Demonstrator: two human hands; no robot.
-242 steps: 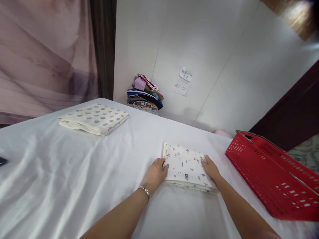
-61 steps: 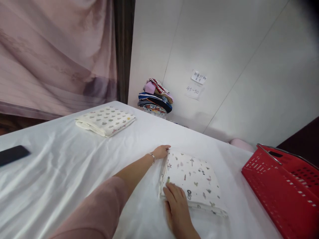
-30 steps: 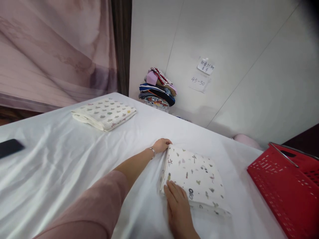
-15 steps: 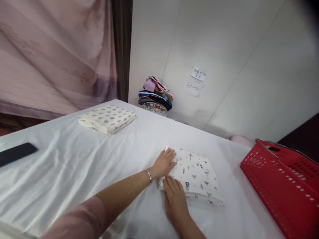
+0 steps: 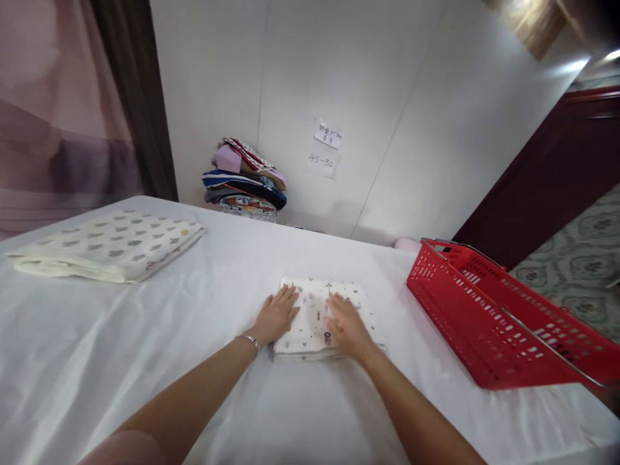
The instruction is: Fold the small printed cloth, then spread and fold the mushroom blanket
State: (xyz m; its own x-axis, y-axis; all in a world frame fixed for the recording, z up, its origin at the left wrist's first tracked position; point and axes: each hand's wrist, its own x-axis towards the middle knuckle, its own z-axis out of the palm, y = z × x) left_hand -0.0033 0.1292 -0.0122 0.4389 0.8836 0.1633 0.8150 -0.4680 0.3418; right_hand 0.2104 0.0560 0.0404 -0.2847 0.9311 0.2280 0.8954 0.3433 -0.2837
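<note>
Cloth (image 5: 310,326), one, folded, small-figured: lay on the table (image 5: 300,413), left of the basket (image 5: 465,329). Left hand (image 5: 276,316), fingers spread, gripping nothing, rested on the cloth's side farther from the basket; right hand (image 5: 349,328), blurred, likewise spread, was over the nearer side, contact uncertain. Light, even palm strokes outward seemed best for flattening without shifting the folds.

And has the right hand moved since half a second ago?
Yes. Against the red basket, the right hand has shifted right, closer to it, from the near left corner of the nearer folded cloth to that cloth's right half.
</note>
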